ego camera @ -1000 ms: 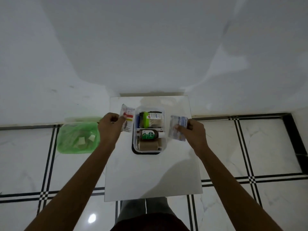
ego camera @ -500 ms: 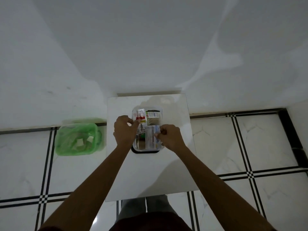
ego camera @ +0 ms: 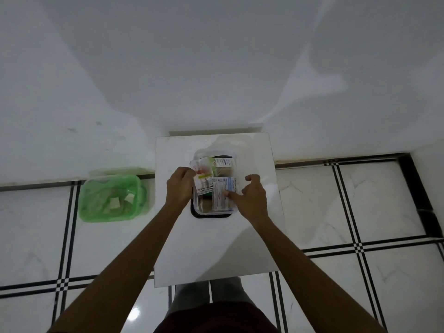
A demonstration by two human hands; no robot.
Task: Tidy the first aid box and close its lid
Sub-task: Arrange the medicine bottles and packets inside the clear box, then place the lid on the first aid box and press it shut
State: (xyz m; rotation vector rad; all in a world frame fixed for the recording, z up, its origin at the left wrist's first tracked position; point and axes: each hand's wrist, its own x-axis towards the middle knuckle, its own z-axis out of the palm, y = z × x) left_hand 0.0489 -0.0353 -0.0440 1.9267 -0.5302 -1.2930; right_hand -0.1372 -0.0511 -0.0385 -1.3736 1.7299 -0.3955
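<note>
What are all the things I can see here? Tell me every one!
first aid box: 1, clear with a dark base, on the white table, lid not on it
red-and-white packet: 1, at the box's left side, under the left hand's fingers
blue-and-white packet: 1, lying on top of the box's contents, right thumb on it
small white carton: 1, at the far end of the box
table: 1, white, against the wall
green bin: 1, on the floor left of the table, white scraps inside
left hand: 1
right hand: 1

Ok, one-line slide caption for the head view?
Both hands lay packets into the open first aid box.
</note>
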